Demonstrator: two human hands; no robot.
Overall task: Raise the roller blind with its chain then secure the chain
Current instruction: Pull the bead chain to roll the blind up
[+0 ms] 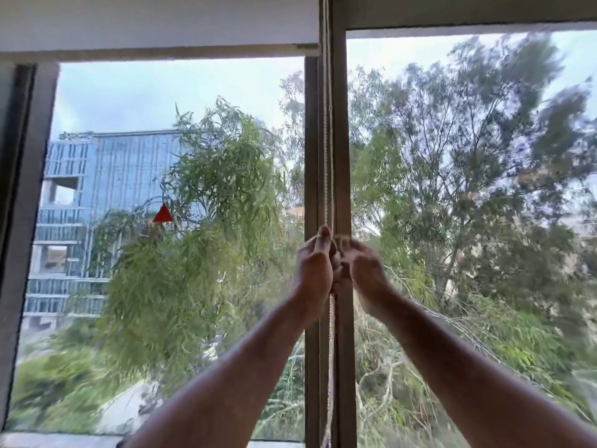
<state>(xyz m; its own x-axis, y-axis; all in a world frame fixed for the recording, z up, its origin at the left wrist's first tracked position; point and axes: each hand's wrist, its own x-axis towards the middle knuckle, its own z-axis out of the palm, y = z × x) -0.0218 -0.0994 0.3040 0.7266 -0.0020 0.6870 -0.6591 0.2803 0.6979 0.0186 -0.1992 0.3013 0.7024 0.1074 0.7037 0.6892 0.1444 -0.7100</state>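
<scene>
A white roller blind (155, 24) is rolled high, its bottom bar near the top of the left window pane. A second blind (468, 11) sits even higher over the right pane. The pale bead chain (328, 124) hangs straight down in front of the central window post. My left hand (314, 270) is closed around the chain at mid height, thumb pointing up. My right hand (363, 270) is right beside it, fingers curled at the same spot on the chain; it is blurred. Below my hands the chain (331, 350) drops on to the bottom edge of the view.
The central window post (342, 156) stands just behind the chain. A dark frame (19, 189) borders the left pane. Trees and a glass-fronted building show through the windows. A sill runs along the bottom left (48, 439).
</scene>
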